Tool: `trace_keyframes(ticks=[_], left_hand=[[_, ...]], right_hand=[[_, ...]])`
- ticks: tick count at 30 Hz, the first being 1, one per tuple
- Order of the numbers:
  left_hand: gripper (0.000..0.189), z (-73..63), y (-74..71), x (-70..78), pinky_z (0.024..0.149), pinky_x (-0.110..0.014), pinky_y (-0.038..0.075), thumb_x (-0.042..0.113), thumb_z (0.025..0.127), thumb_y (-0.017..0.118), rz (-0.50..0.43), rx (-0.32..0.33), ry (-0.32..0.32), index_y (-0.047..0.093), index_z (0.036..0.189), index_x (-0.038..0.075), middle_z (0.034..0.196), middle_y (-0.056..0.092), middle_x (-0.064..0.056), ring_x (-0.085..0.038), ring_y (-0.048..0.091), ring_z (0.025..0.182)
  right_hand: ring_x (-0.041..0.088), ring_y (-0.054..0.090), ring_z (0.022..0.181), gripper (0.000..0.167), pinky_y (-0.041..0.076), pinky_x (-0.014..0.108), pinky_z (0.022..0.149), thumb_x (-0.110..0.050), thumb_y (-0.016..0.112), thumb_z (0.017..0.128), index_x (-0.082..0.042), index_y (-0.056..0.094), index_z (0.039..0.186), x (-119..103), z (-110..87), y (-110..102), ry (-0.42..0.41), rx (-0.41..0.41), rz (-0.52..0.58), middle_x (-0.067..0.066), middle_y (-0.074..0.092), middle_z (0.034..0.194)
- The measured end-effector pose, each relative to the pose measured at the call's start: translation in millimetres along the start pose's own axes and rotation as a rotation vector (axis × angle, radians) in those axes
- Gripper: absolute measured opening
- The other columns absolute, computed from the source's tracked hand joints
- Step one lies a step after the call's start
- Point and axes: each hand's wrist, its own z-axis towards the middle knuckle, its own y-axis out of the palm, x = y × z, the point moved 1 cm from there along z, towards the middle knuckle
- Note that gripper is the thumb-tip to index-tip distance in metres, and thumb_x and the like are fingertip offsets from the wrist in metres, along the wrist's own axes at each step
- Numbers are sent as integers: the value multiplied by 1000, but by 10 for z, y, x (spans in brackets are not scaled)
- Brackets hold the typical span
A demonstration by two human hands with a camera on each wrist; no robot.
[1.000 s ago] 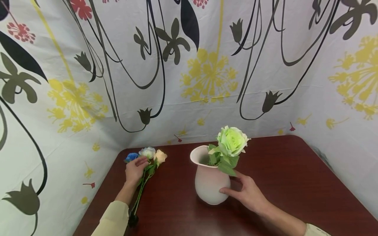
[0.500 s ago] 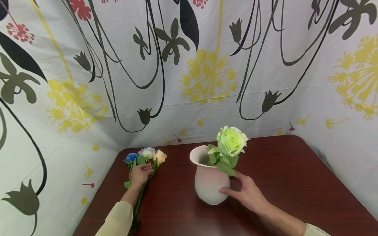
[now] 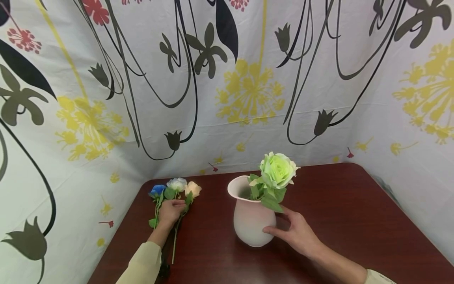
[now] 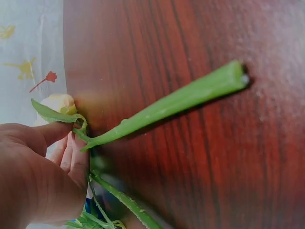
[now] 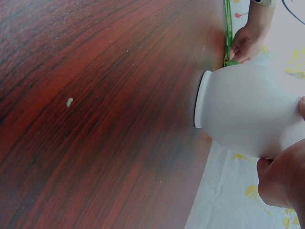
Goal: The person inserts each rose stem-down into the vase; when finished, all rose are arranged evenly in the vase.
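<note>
On the left of the head view, my left hand (image 3: pixel 171 211) pinches the stem of a cream rose (image 3: pixel 193 189) between thumb and fingers. The left wrist view shows that green stem (image 4: pixel 176 102) jutting out past the hand, its cut end over the table. A blue rose (image 3: pixel 157 190) and a pale white-blue rose (image 3: pixel 177 184) lie beside it, their stems partly under my hand. My right hand (image 3: pixel 301 235) grips the side of a white-pink vase (image 3: pixel 252 227), thumb in front and fingers partly hidden behind. A light green rose (image 3: pixel 278 170) stands in the vase, leaning right.
The dark red-brown table (image 3: pixel 340 205) reaches back to a white patterned cloth (image 3: pixel 149 102) hanging behind and at the sides. A dark bundle of stem ends (image 3: pixel 164 271) lies by the left sleeve. A small pale speck (image 5: pixel 69 102) marks the tabletop.
My left hand has moved from the blooms down and right to the cream rose's stem, which now stands apart from the other stems. My right hand and the vase have stayed in place.
</note>
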Motion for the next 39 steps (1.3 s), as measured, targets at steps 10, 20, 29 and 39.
trace_keyframes(ticks=[10, 20, 29, 39], left_hand=[[23, -46, -65, 98, 73, -33, 58, 7, 103, 67, -156, -76, -24, 76, 119, -8, 126, 69, -28, -25, 70, 93], [29, -31, -137, 215, 81, -36, 59, 13, 104, 70, -279, -121, -54, 74, 127, -5, 130, 68, -25, -27, 69, 104], [38, -92, -267, 566, 94, -39, 61, 11, 104, 69, -468, -163, -58, 66, 137, -9, 143, 60, -28, -17, 69, 104], [48, -200, -526, 1035, 88, -23, 59, 6, 108, 61, -702, -201, -32, 49, 151, -11, 136, 63, -14, -3, 71, 96]], right_hand=[[30, 67, 125, 72, 59, 49, 97, -35, 92, 85, -14, 62, 147, -15, -4, 4, 1, 8, 0, 5, 67, 142], [31, 67, 126, 72, 59, 46, 97, -35, 92, 85, -14, 62, 147, -24, -3, 4, 4, 5, 7, 5, 67, 142], [30, 67, 126, 72, 60, 41, 96, -36, 92, 85, -15, 62, 148, -22, -2, -2, 15, 0, 3, 5, 66, 142], [29, 66, 126, 72, 59, 42, 96, -37, 92, 85, -16, 62, 148, -19, -7, 4, 21, -4, 5, 4, 66, 142]])
